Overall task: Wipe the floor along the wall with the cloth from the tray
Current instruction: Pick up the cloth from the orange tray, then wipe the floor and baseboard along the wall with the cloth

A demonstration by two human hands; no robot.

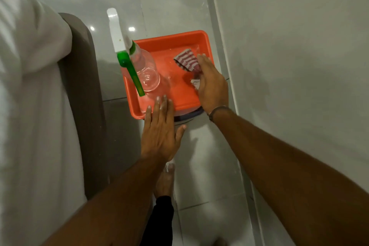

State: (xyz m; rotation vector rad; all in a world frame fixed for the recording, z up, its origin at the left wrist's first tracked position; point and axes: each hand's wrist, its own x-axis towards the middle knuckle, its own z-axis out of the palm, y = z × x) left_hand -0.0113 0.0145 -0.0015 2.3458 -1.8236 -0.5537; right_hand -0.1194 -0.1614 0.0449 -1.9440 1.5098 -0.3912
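An orange tray stands on a low stool beside the wall. A folded cloth with maroon and white stripes lies in its right half. My right hand rests over the cloth's near edge with the fingers curled onto it; part of the cloth is hidden under the hand. My left hand hovers flat with fingers spread at the tray's near edge, holding nothing. The floor of pale grey tiles runs along the wall on the right.
A clear spray bottle with a green and white trigger head stands in the tray's left half. A bed with white sheets and a brown frame fills the left side. My bare foot stands on the narrow floor strip.
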